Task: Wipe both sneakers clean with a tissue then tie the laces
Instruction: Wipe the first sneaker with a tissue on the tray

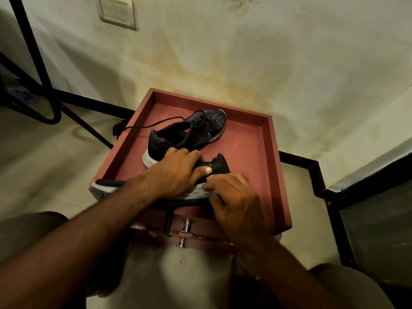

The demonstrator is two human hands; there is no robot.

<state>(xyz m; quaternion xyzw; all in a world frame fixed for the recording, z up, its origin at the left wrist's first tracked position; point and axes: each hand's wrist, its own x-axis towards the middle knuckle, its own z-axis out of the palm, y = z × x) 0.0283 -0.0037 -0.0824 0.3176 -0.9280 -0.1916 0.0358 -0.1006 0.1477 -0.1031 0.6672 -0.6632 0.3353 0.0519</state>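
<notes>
Near sneaker (219, 166), black with a pale sole, is lying tipped on its side across the front edge of the red tray-top table (256, 139), heel end toward the right, toe end (104, 186) sticking out past the table's left front corner. Left hand (178, 172) is gripping it from above, fingers curling over the upper, thumb pressing on the black collar near the heel. Right hand (231, 204) is curling against the sole edge, fingertips pinching something pale at the midsole; probably the tissue (208, 192), but it is blending with the light sole, so cannot tell for sure. Both forearms are coming in from the bottom of the frame.

Second sneaker (187, 134) is sitting upright farther back on the table, toe pointing right and away, heel touching or just beside the left hand's knuckles. Its laces are lying untied; one black lace (156, 124) is trailing left over the table's raised rim and hanging off the side.

Table is standing against a stained pale wall (245, 52). Two metal knobs (186, 228) are showing on its front below the hands. A black metal frame (33, 52) is standing at left, a switch plate (117, 12) is sitting on the wall above, black skirting (312, 166) is running along the floor. Person's knees are showing at the bottom corners.
</notes>
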